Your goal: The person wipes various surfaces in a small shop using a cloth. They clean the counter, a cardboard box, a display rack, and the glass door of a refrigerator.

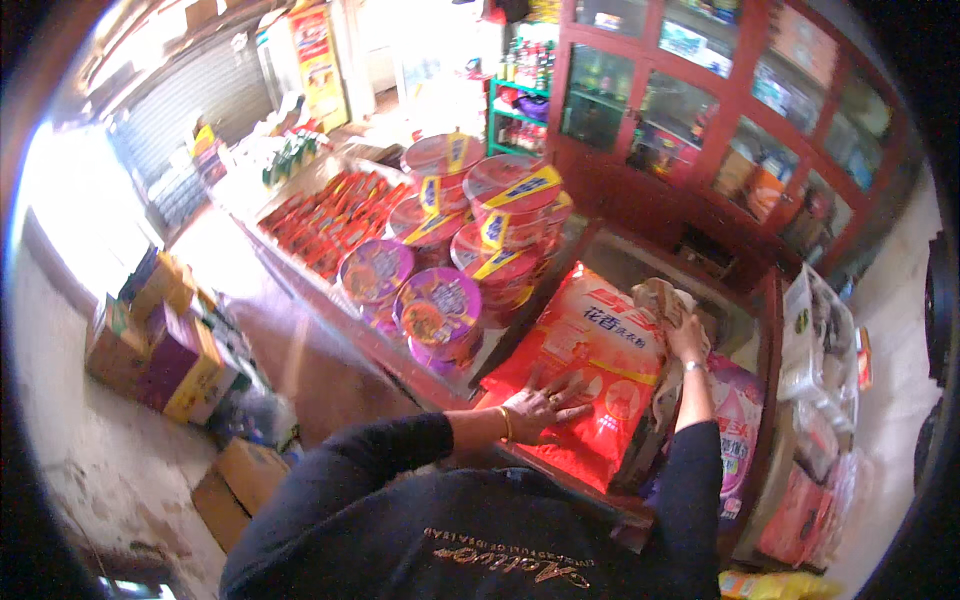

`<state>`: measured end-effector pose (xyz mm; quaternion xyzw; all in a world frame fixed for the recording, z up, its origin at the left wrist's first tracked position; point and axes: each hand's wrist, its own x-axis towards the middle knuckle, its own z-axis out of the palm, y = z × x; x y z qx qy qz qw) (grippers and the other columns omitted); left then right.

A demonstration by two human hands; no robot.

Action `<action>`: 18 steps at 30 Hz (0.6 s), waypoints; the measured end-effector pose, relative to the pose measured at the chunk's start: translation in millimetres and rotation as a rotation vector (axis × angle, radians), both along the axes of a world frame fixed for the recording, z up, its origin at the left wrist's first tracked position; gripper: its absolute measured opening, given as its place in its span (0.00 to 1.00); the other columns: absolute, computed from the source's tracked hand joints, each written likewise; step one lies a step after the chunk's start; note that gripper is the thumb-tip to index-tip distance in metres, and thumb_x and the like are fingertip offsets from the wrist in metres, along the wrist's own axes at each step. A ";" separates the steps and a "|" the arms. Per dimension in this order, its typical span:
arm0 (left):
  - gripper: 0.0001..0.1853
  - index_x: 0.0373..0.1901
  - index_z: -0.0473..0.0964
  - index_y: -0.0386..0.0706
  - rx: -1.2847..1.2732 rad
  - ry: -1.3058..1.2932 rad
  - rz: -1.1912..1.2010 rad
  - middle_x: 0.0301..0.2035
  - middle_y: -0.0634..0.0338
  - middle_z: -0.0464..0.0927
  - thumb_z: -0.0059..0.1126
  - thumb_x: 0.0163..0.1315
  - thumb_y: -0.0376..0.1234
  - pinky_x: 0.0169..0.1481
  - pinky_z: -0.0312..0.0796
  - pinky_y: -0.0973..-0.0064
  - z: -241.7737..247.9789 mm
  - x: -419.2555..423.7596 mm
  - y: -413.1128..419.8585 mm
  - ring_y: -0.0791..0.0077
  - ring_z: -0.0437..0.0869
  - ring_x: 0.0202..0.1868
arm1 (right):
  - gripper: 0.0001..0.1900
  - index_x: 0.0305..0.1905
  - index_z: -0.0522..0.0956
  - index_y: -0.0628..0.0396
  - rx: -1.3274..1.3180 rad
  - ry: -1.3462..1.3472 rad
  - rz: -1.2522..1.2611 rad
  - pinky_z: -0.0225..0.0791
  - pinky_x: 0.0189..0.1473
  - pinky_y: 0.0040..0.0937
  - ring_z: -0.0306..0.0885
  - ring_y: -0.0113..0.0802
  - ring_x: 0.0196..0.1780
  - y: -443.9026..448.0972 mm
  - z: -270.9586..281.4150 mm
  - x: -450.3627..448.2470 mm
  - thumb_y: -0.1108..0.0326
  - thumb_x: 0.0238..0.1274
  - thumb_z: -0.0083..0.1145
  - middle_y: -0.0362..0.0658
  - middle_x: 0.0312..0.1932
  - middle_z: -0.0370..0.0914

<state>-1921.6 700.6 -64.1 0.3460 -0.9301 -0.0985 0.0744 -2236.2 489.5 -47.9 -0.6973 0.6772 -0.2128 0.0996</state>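
A large red plastic bag of laundry powder (611, 360) lies before me on the wooden counter, its front bearing white and dark writing. Flat on its lower left part rests my left hand (544, 411), fingers spread, a gold-coloured bracelet at the wrist. Beyond, at the bag's upper right edge, my right hand (684, 339) grips a crumpled beige and brown cloth (660, 296); its fingers are partly hidden. Beside my right forearm, a purple and pink bag (733, 420) sits at the right, partly covered by my arm.
Stacked red instant-noodle tubs (506, 225) and purple ones (439, 307) stand left of the bag, near rows of red packets (337, 217). A red glass-fronted cabinet (667, 112) rises behind. A white plastic basket (814, 337) is at right; cardboard boxes (161, 337) lie left.
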 end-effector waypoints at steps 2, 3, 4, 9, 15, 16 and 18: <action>0.49 0.73 0.44 0.62 0.007 0.010 0.010 0.73 0.52 0.33 0.58 0.53 0.60 0.66 0.30 0.27 -5.0 -5.5 -0.3 0.49 0.34 0.74 | 0.33 0.59 0.72 0.57 -0.022 0.090 -0.028 0.60 0.64 0.45 0.61 0.58 0.66 21.5 2.9 2.6 0.45 0.55 0.59 0.64 0.62 0.64; 0.49 0.73 0.44 0.62 0.023 0.007 0.010 0.73 0.52 0.33 0.58 0.53 0.59 0.66 0.31 0.27 -5.4 -5.8 0.6 0.49 0.34 0.74 | 0.34 0.59 0.72 0.59 -0.030 0.127 -0.036 0.58 0.66 0.46 0.59 0.58 0.68 30.8 0.1 7.4 0.44 0.55 0.59 0.64 0.63 0.63; 0.49 0.73 0.44 0.62 0.035 0.001 0.001 0.73 0.52 0.32 0.58 0.53 0.59 0.66 0.31 0.27 -2.9 -4.4 -1.5 0.49 0.33 0.74 | 0.32 0.59 0.72 0.60 -0.121 0.126 0.034 0.57 0.66 0.47 0.58 0.59 0.68 41.5 -0.6 12.0 0.47 0.55 0.60 0.65 0.63 0.62; 0.46 0.73 0.47 0.62 -0.085 -0.020 0.011 0.73 0.53 0.36 0.51 0.55 0.63 0.66 0.35 0.28 -4.8 -2.5 2.2 0.48 0.40 0.74 | 0.28 0.56 0.74 0.63 -0.349 0.022 0.257 0.55 0.66 0.52 0.54 0.63 0.69 115.1 4.7 45.7 0.60 0.50 0.67 0.65 0.65 0.57; 0.47 0.72 0.50 0.61 -0.035 -0.010 0.005 0.72 0.53 0.43 0.57 0.52 0.60 0.67 0.26 0.28 -7.8 -2.0 0.1 0.48 0.41 0.73 | 0.27 0.55 0.75 0.58 -0.258 -0.007 0.348 0.53 0.66 0.56 0.54 0.66 0.67 194.6 -5.0 50.1 0.61 0.46 0.65 0.67 0.63 0.59; 0.47 0.72 0.50 0.60 0.008 -0.050 0.009 0.72 0.53 0.44 0.58 0.52 0.59 0.67 0.26 0.28 -6.2 -1.8 0.2 0.49 0.41 0.73 | 0.28 0.55 0.75 0.58 -0.205 -0.028 0.347 0.52 0.66 0.57 0.54 0.66 0.67 206.4 -0.2 55.1 0.62 0.45 0.65 0.67 0.63 0.59; 0.46 0.71 0.52 0.59 0.069 -0.067 0.040 0.72 0.55 0.46 0.59 0.51 0.58 0.68 0.25 0.29 -1.9 -1.5 0.1 0.50 0.41 0.74 | 0.29 0.55 0.75 0.57 -0.132 -0.052 0.331 0.51 0.67 0.57 0.54 0.66 0.67 231.1 8.9 65.8 0.62 0.43 0.66 0.67 0.63 0.59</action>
